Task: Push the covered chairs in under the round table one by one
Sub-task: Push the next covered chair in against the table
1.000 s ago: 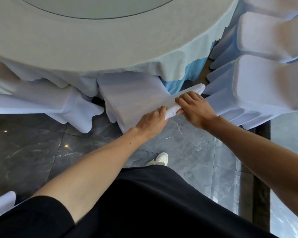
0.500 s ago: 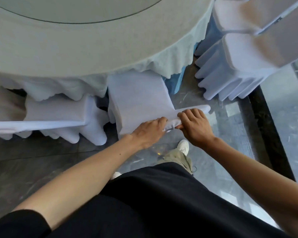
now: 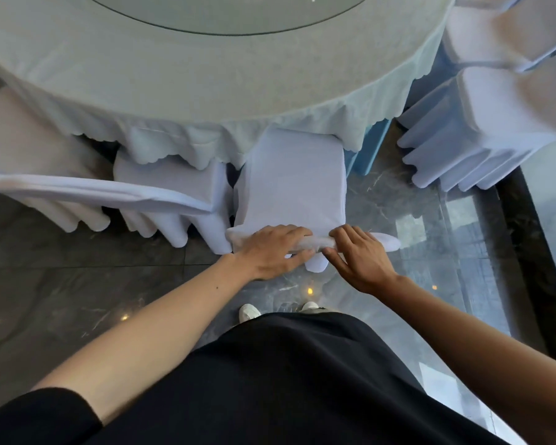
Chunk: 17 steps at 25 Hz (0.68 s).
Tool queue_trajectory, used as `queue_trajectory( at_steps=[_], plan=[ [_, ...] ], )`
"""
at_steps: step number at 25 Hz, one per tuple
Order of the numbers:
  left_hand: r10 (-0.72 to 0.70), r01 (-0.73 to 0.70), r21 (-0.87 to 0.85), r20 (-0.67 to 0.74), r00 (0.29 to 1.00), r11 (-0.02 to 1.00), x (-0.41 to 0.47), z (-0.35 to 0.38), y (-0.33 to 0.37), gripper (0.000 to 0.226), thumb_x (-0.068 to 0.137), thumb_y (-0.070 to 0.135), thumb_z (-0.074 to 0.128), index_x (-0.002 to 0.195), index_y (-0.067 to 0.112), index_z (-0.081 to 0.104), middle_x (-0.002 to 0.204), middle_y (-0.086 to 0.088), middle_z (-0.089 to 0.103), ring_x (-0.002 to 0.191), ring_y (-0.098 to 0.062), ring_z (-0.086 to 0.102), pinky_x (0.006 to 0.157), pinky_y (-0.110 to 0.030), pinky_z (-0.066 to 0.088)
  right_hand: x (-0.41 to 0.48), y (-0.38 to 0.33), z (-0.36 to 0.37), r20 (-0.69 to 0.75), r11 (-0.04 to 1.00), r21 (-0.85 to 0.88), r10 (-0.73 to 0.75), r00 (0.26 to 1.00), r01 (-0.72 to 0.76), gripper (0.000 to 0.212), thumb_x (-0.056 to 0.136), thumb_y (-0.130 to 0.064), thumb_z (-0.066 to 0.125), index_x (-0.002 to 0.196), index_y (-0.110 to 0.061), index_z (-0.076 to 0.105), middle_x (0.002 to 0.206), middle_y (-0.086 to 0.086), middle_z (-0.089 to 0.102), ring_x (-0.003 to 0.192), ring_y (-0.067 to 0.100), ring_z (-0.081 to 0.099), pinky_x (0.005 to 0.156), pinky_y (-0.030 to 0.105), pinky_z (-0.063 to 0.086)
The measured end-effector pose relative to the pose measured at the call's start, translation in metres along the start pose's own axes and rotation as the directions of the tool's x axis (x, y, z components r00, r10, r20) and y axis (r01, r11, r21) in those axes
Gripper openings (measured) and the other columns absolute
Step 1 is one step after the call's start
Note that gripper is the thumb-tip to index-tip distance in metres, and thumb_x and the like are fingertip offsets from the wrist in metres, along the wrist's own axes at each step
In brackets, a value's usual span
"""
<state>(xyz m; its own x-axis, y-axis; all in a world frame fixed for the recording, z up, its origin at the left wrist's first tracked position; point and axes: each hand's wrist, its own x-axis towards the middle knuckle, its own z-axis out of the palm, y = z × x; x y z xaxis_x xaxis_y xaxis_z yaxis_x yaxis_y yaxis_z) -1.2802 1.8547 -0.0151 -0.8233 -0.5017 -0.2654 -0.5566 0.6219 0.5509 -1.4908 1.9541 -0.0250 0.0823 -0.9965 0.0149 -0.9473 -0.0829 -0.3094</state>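
Both left hand (image 3: pixel 272 252) and right hand (image 3: pixel 358 258) clutch the covered chair (image 3: pixel 294 184) by its backrest top. Its seat front meets the round table (image 3: pixel 206 75) edge

At least four covered chairs (image 3: pixel 294 181); one round table (image 3: pixel 206 75); two hands (image 3: pixel 272 252).

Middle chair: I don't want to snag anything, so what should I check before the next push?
1. Left hand and right hand both grip the top of the middle chair: ok.
2. Seat's front edge meets the tablecloth hem: ok.
3. Clearance to the neighbour chair on the left: cannot tell, the covers look nearly touching.
4. Floor on the right side free: ok.
5. Chair legs free of the cover's skirt: cannot tell, hidden.
6. Shoes behind the chair, not under it: ok.
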Motion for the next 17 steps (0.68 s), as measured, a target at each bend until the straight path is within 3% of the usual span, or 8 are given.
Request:
queue_trajectory(
  at_steps=[5,8,12,17],
  plan=[
    [-0.204,0.201,-0.036,-0.253,0.946,0.979,0.011,0.017,0.014,0.069,0.092,0.055,0.001,0.095,0.019,0.06,0.084,0.001,0.066,0.08,-0.024,0.058,0.073,-0.035,0.035,0.012,0.017,-0.008,0.072,0.997,0.075,-0.027,0.997,0.022,0.055,0.097,-0.061,0.02,0.096,-0.021,0.058,0.08,-0.005,0.062,0.067,0.02,0.057,0.058,0.028,0.033],
    [-0.321,0.326,-0.04,-0.333,0.887,0.944,0.018,0.021,0.019,0.074,0.096,0.052,0.003,0.092,0.017,0.069,0.081,-0.003,0.072,0.079,-0.024,0.062,0.081,-0.037,0.039,0.018,0.024,-0.006,0.022,0.995,0.039,-0.088,0.996,0.087,0.064,0.097,-0.064,0.014,0.093,-0.021,0.061,0.074,-0.006,0.063,0.061,0.02,0.058,0.053,0.026,0.031],
    [-0.379,0.381,-0.089,-0.444,0.812,0.92,0.023,0.033,0.017,0.068,0.1,0.042,0.014,0.085,0.016,0.075,0.081,-0.001,0.074,0.079,-0.022,0.064,0.086,-0.041,0.041,0.027,0.028,0.0,-0.066,0.987,-0.029,-0.16,0.985,0.158,0.067,0.099,-0.062,0.014,0.084,-0.02,0.064,0.065,-0.006,0.061,0.056,0.02,0.061,0.047,0.024,0.036],
    [-0.444,0.438,-0.149,-0.537,0.717,0.886,0.032,0.036,-0.002,0.061,0.098,0.035,0.02,0.075,0.013,0.073,0.072,-0.002,0.072,0.072,-0.023,0.063,0.08,-0.038,0.04,0.044,0.023,0.002,-0.11,0.984,-0.048,-0.176,0.978,0.172,0.063,0.1,-0.058,0.017,0.076,-0.022,0.063,0.056,-0.006,0.056,0.05,0.018,0.056,0.049,0.021,0.018]
  ],
)
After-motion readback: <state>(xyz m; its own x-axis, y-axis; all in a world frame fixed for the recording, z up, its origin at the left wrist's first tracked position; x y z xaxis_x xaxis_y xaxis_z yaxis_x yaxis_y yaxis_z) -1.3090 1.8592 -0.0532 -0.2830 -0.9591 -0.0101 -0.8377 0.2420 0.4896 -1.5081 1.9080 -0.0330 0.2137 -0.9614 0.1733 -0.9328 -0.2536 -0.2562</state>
